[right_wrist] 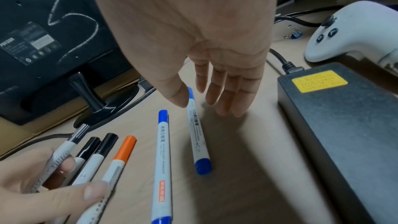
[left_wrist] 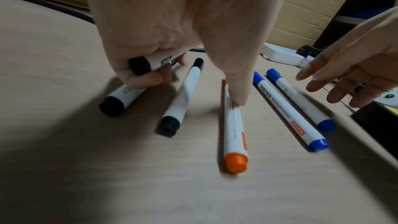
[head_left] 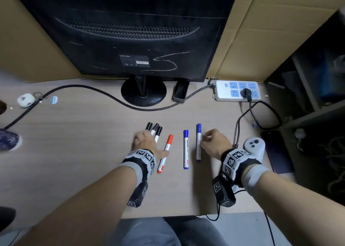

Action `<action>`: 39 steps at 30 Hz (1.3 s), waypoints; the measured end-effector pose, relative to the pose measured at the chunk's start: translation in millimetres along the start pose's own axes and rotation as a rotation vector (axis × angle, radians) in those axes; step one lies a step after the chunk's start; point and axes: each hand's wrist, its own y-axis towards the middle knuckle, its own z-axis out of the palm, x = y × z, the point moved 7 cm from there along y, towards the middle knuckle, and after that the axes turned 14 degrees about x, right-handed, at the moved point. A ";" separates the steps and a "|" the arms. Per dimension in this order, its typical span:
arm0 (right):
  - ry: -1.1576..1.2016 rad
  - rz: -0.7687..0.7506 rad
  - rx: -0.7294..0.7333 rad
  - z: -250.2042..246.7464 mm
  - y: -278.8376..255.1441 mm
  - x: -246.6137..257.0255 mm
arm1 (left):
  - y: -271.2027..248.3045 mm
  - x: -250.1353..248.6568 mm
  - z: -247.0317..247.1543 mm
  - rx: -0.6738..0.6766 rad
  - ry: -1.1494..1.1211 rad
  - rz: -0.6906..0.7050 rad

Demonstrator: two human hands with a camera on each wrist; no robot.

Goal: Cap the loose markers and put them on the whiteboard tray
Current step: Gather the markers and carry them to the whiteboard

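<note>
Several capped markers lie side by side on the desk (head_left: 84, 152). My left hand (head_left: 147, 139) curls round one black marker (left_wrist: 140, 65) and lifts it slightly. Two more black markers (left_wrist: 120, 98) (left_wrist: 181, 100) lie under it, and its thumb (left_wrist: 234, 98) presses on the orange marker (head_left: 166, 152). Right of that lie two blue markers (head_left: 186, 148) (head_left: 198, 143). My right hand (right_wrist: 204, 105) hovers with relaxed fingers over the right blue marker (right_wrist: 198, 134), thumb tip by its cap; contact is unclear. A small dark tray (head_left: 180, 92) sits below the scribbled monitor back.
The monitor (head_left: 130, 31) and its round stand (head_left: 143, 92) fill the back. A power strip (head_left: 237, 91) lies at back right. A white controller (head_left: 254, 147), a dark phone (head_left: 276, 150) and a black power adapter (right_wrist: 336, 125) crowd the right edge. A thick cable (head_left: 74, 87) crosses the left.
</note>
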 end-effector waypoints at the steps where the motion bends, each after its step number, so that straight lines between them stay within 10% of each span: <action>1: -0.004 0.001 0.003 0.3 0.3 1.2 | -0.7 -0.9 -2.4 -0.017 -0.017 0.015; 6: 0.003 -0.004 0.010 -0.4 3.3 8.3 | -3.8 3.5 -24.1 -0.182 -0.036 -0.014; 12: 0.045 0.133 0.071 11.8 5.2 5.7 | 3.9 15.6 -12.1 0.018 -0.023 -0.092; 30: -0.253 0.118 0.068 100.1 6.2 76.4 | -49.6 102.5 -49.3 -0.201 -0.288 -0.073; 39: -0.264 0.037 0.104 105.4 -0.6 86.3 | -50.4 117.7 -50.6 -0.095 -0.386 0.077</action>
